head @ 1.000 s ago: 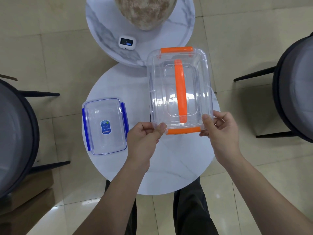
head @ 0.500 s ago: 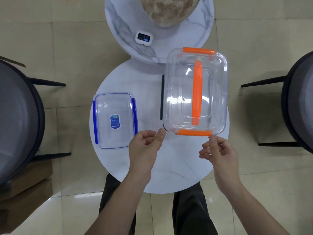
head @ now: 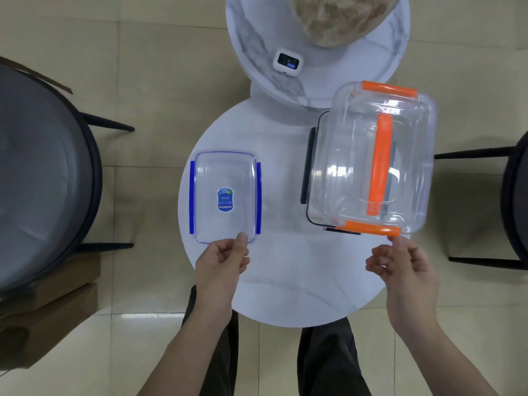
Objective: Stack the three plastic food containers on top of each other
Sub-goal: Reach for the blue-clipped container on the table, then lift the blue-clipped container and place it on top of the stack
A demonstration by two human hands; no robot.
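Note:
A large clear container with orange clips and an orange handle (head: 351,164) rests on top of a container with black clips (head: 308,164), whose edge shows beneath it on the right of the round white table (head: 285,281). A smaller clear container with blue clips (head: 225,172) lies flat on the table's left. My left hand (head: 221,260) hovers at the blue container's near edge, fingers loosely curled, holding nothing. My right hand (head: 403,267) is just below the orange front clip, fingertip close to it, empty.
A second marble table (head: 257,38) behind holds a large stone-like vase (head: 337,15) and a small white device (head: 287,62). Dark round chairs stand at left (head: 43,172) and right (head: 517,195). Cardboard boxes (head: 48,315) sit on the floor at lower left.
Both hands let go of the orange container, which now sits on the black-clipped one. My left hand moved left to the blue container; my right hand drew back slightly.

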